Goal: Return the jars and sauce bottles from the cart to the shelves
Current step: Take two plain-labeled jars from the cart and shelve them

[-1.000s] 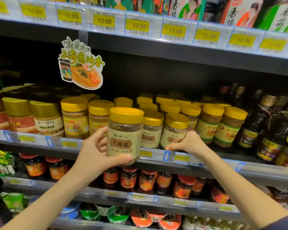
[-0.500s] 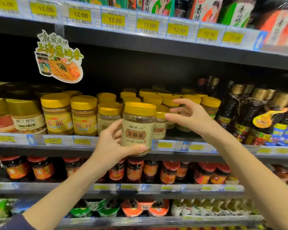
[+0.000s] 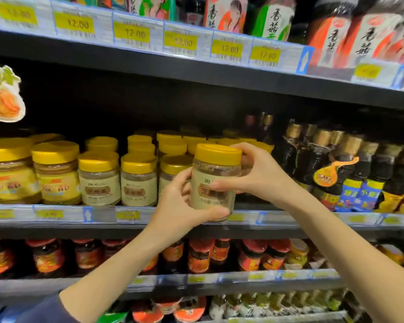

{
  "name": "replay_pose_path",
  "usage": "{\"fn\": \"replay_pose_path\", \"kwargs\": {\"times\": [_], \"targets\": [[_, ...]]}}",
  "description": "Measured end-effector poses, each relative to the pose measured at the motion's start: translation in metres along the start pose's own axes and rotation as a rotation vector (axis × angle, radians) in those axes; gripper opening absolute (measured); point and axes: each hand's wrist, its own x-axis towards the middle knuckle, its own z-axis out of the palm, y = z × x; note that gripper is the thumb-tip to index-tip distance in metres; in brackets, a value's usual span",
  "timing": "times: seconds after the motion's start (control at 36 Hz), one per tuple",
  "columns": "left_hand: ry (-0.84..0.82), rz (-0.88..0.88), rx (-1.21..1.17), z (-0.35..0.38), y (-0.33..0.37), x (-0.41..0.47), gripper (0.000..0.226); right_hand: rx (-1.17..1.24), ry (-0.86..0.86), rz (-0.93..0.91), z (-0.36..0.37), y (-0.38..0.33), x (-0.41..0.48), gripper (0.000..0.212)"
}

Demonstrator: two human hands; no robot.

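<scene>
A sesame paste jar (image 3: 210,173) with a yellow lid and a beige label is held in front of the middle shelf (image 3: 56,215). My left hand (image 3: 180,206) grips it from the left and below, thumb under its base. My right hand (image 3: 254,173) wraps around its upper right side, thumb across the label. Behind the jar stands a row of matching yellow-lidded jars (image 3: 138,180) on the shelf. The cart is out of view.
Dark sauce bottles (image 3: 324,164) stand right of the jars on the same shelf. Larger yellow-labelled jars (image 3: 56,173) stand to the left. The shelf above (image 3: 196,73) carries price tags and bottles. Red-lidded jars (image 3: 196,255) fill the shelf below.
My right hand has come off the shelf jars and closed on the held jar. The jar has shifted right, in front of the row's right end.
</scene>
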Motion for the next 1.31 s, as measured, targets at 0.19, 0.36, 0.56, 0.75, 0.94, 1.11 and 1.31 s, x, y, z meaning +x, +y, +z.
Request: {"fn": "replay_pose_path", "kwargs": {"times": [0.19, 0.36, 0.56, 0.75, 0.94, 1.11, 1.31], "targets": [[-0.008, 0.144, 0.204, 0.014, 0.005, 0.019, 0.092, 0.024, 0.046, -0.110, -0.020, 0.015, 0.011, 0.087], [0.103, 0.142, 0.364, -0.003, -0.004, 0.014, 0.101, 0.094, 0.017, -0.127, -0.030, 0.030, 0.030, 0.089], [0.215, 0.087, 0.650, -0.049, -0.021, -0.025, 0.080, 0.136, -0.052, -0.083, -0.020, 0.064, 0.051, 0.088], [0.096, -0.122, 1.055, -0.072, -0.032, -0.049, 0.105, 0.097, -0.078, -0.079, 0.006, 0.091, 0.057, 0.097], [0.023, -0.160, 1.066, -0.077, -0.036, -0.053, 0.094, 0.090, -0.115, -0.066, 0.021, 0.106, 0.064, 0.096], [0.009, -0.167, 1.039, -0.080, -0.037, -0.052, 0.085, 0.063, -0.120, -0.057, 0.026, 0.111, 0.069, 0.103], [0.010, -0.178, 1.002, -0.082, -0.038, -0.051, 0.088, 0.049, -0.116, -0.016, 0.029, 0.112, 0.076, 0.094]]}}
